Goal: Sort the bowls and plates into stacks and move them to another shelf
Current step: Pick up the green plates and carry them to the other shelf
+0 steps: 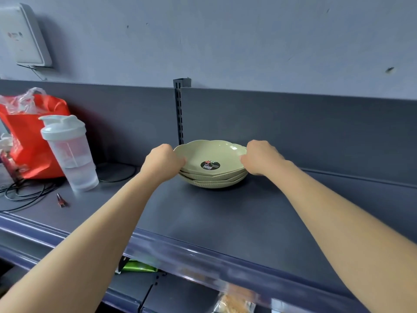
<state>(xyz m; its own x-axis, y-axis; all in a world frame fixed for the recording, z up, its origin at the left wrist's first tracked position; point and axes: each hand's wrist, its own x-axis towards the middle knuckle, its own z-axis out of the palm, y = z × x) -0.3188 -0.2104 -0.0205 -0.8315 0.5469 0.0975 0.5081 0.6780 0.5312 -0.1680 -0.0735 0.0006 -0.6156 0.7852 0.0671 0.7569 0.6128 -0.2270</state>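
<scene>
A stack of pale green scalloped bowls (pixel 212 154) rests on the dark grey shelf (pixel 225 218), near its back panel. The top bowl carries a round black sticker inside. My left hand (pixel 163 162) grips the stack's left rim, fingers curled around the edge. On the opposite rim, my right hand (pixel 261 158) holds the stack the same way. Both arms reach forward over the shelf.
A white shaker bottle (pixel 70 152) stands left of the stack, with a red bag (pixel 31 136) and black cables (pixel 24 193) behind it. A slotted upright (pixel 179 114) runs up the back panel. A lower shelf (pixel 171 288) holds packaged goods.
</scene>
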